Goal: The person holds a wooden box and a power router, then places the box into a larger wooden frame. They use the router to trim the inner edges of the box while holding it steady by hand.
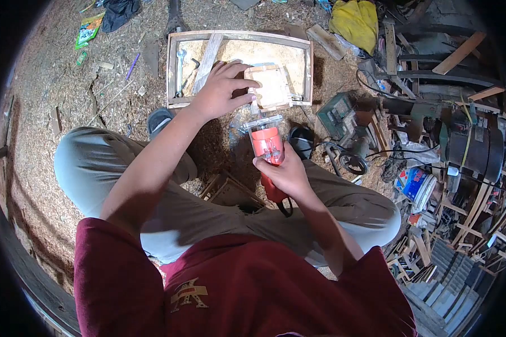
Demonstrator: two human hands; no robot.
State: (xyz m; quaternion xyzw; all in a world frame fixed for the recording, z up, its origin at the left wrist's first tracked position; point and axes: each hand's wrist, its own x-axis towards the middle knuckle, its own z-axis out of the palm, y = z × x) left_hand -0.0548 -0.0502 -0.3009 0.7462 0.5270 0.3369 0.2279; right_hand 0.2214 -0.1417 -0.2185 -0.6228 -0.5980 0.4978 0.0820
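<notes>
Square wooden piece (272, 87) lies over the shallow wooden box (239, 33), steadied by the left hand (224, 90), fingers spread. The right hand (287, 171) grips a red trim router (267, 143) near its edge, seemingly lining up; edge work calls for a level base.

Workshop floor (118, 106): earthen or concrete in look, grey-brown, strewn throughout with pale shavings and chips; dark cloth (120, 14), a green-and-orange packet (89, 30) and a purple stick (132, 65) at upper left; yellow cloth (355, 23) at upper right. Right side: dense heap of wood offcuts (466, 224), a green metal box (335, 117), black cables (385, 150), a blue-and-white tub (416, 188) lying tilted, and grey corrugated sheeting (451, 264) at lower right. Light: bright white patch at upper centre, dimmer toward the edges, with long dark shadows on the floor at left.
</notes>
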